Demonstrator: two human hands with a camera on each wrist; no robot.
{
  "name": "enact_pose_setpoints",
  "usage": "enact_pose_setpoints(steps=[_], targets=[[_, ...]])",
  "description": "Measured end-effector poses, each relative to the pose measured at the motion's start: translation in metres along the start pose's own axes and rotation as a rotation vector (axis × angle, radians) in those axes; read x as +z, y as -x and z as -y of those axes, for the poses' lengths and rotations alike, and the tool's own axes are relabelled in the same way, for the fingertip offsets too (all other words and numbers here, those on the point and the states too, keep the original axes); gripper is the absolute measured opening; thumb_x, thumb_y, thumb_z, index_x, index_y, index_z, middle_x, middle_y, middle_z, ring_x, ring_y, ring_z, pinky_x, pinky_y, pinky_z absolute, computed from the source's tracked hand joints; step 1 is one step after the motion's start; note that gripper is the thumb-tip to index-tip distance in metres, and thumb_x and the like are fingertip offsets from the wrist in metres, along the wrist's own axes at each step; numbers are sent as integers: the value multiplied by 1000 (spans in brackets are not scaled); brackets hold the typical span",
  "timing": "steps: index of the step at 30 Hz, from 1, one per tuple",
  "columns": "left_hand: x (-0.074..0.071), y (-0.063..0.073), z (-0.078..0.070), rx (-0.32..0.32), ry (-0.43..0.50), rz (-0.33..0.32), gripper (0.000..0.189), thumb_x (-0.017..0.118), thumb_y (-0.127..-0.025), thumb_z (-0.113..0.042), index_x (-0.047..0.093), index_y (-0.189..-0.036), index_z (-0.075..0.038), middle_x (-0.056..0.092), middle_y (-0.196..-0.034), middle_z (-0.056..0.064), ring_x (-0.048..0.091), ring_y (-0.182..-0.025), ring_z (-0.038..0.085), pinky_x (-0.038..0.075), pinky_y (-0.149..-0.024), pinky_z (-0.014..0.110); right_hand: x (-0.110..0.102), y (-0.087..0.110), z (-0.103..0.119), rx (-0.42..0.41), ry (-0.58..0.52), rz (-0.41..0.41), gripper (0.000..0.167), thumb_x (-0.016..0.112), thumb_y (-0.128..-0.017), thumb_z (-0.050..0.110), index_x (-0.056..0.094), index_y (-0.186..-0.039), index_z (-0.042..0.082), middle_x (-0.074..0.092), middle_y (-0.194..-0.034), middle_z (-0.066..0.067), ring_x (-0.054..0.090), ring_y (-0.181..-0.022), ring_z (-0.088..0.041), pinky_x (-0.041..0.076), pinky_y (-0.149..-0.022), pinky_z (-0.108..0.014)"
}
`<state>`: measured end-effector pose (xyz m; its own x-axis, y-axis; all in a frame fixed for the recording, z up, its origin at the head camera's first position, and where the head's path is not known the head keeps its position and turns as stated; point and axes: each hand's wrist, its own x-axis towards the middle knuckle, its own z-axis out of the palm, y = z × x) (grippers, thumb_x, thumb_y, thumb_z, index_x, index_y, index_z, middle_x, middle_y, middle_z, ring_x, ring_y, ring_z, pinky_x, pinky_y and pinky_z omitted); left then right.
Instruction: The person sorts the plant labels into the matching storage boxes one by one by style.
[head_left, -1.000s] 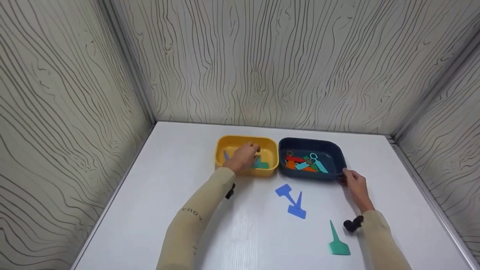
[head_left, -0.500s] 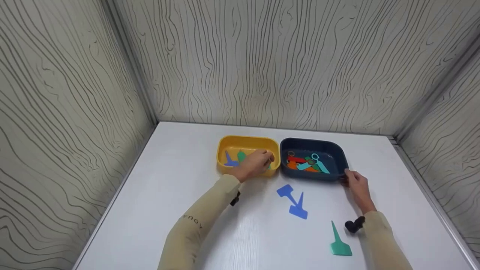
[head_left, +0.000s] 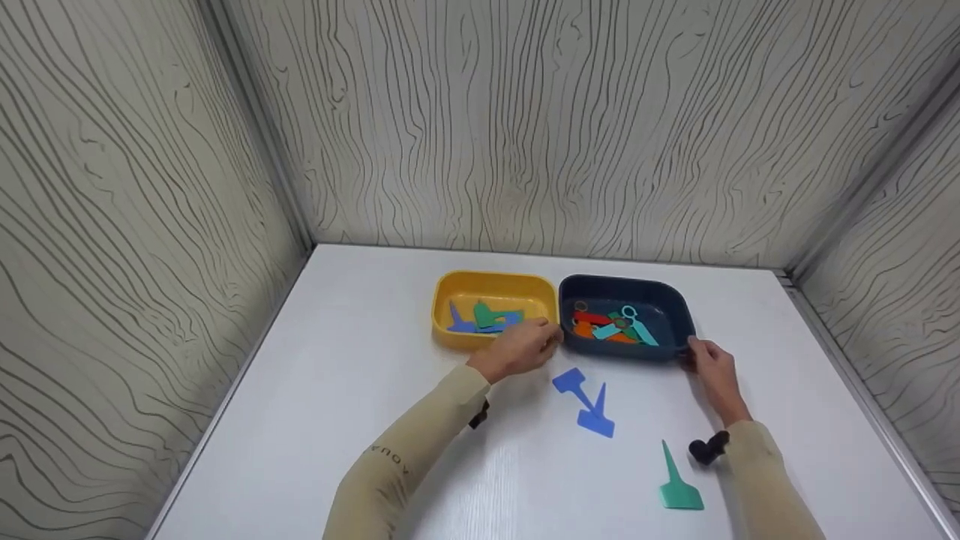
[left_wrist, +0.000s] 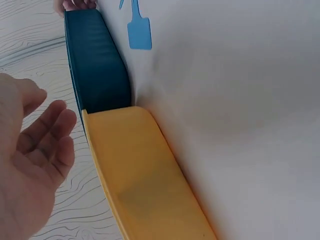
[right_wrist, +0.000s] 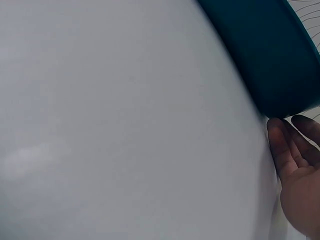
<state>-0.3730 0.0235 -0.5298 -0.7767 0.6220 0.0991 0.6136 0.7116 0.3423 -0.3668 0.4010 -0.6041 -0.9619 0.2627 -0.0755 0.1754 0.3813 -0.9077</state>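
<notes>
My left hand [head_left: 521, 349] hovers at the near right corner of the yellow tub [head_left: 487, 279], fingers loosely bent with nothing between them, as the left wrist view also shows. My right hand [head_left: 715, 375] touches the near right corner of the dark blue tub [head_left: 671, 307]; its fairly straight fingertips [right_wrist: 275, 125] rest against the outer wall. Blue and green T-shaped plant labels [head_left: 484, 315] lie in the yellow tub. Inside the dark tub are red, orange, green and turquoise ring-ended tags [head_left: 641, 332]. Two blue plant labels [head_left: 596, 424] overlap on the table before the tubs.
A green plant label [head_left: 681, 495] lies on the white table [head_left: 315, 375] near my right forearm. The two tubs stand side by side toward the back. Patterned panels [head_left: 480, 135] enclose the table behind and at both sides.
My left hand has come out of the yellow tub, moving right and toward me to its near right corner. More labels in that tub show. My right hand stays at the dark tub.
</notes>
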Motion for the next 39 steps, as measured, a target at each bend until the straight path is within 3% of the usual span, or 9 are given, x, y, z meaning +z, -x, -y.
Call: enact_pose_setpoints(steps=[10, 14, 20, 25, 29, 33, 39], targets=[[20, 2, -16, -159, -11, 160, 32, 61, -97, -33, 58, -127, -22, 63, -109, -2, 54, -87, 12, 51, -85, 22, 1, -2, -2, 2, 34, -1, 67, 41, -99, 56, 56, -130, -2, 64, -102, 0, 61, -86, -1, 48, -78, -14], [29, 0, -20, -217, -3, 179, 34, 62, -96, -35, 59, -128, -23, 63, -111, -3, 54, -87, 12, 52, -86, 23, 1, -1, -2, 7, 25, -8, 67, 42, -99, 56, 56, -130, -2, 63, -100, 4, 60, -86, 0, 47, -77, -12], [40, -3, -24, -241, -67, 205, 34, 61, -96, -38, 60, -126, -21, 62, -109, -2, 53, -87, 12, 51, -87, 24, 1, -1, -1, 2, 5, -6, 65, 43, -100, 54, 56, -128, -3, 64, -96, 6, 61, -84, 0, 48, -77, -13], [47, -4, -28, -271, -55, 223, 31, 62, -96, -38, 60, -121, -20, 59, -100, -2, 51, -86, 12, 51, -85, 25, 1, 0, -1, 1, -13, -3, 65, 44, -100, 53, 56, -128, -4, 63, -95, 7, 61, -85, -1, 50, -77, -15], [51, -3, -32, -250, -72, 229, 33, 61, -97, -36, 58, -127, -23, 58, -106, -1, 51, -92, 13, 51, -90, 29, 0, 1, 0, 8, -1, 8, 67, 42, -100, 55, 55, -131, -3, 62, -98, 8, 59, -88, 0, 48, -79, -14], [55, -2, -38, -163, -106, 220, 33, 63, -97, -30, 59, -129, -30, 57, -117, 1, 50, -101, 15, 49, -95, 32, 0, 3, 1, 8, 21, 1, 68, 42, -99, 57, 56, -130, -1, 61, -99, 9, 56, -91, 1, 44, -80, -12], [58, -2, -49, -59, -109, 249, 29, 63, -96, -24, 64, -124, -33, 54, -110, -2, 48, -96, 14, 50, -87, 29, 0, 3, 2, -1, 36, -16, 67, 42, -99, 57, 58, -127, -1, 62, -95, 12, 55, -88, 2, 43, -79, -11]])
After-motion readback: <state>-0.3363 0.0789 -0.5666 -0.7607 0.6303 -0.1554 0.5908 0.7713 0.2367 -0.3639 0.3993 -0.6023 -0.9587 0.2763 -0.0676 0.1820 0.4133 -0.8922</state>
